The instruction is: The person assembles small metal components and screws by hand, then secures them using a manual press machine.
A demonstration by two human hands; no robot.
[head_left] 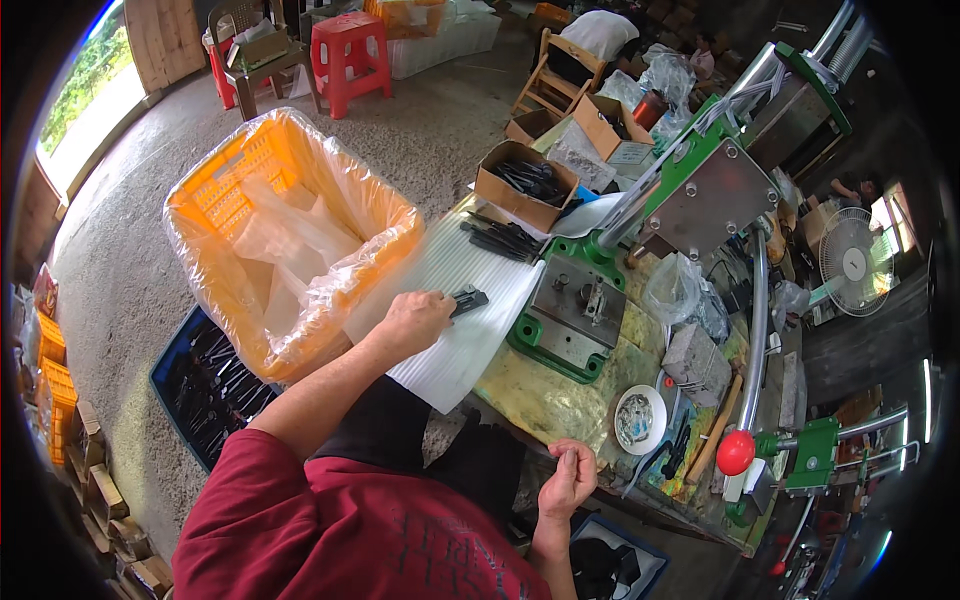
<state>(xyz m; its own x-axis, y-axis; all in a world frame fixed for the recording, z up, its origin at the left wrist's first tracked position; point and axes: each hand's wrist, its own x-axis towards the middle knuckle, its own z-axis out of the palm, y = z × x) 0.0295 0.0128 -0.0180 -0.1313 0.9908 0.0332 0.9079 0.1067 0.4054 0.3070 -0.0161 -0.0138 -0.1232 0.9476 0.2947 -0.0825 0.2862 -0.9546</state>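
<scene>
My left hand [418, 320] is closed over the white foam sheet [440, 365], its fingertips on a short black part [468, 300] whose far end sticks out beyond them. Further up the sheet lies a bunch of long, thin black pieces [503, 238]. Close to the bench's front edge, my right hand [567, 482] is held with thumb and fingers pinched together. Whether anything small is between them cannot be made out. To the right of the sheet stands a green hand press with a steel fixture block [572, 305] on its base.
An orange crate lined with clear plastic [385, 245] stands left of the bench, above a blue tray of dark parts [215, 385]. A cardboard box [525, 185] holds black pieces. A white bowl [640, 420] of small parts sits near the red-knobbed press lever [736, 453].
</scene>
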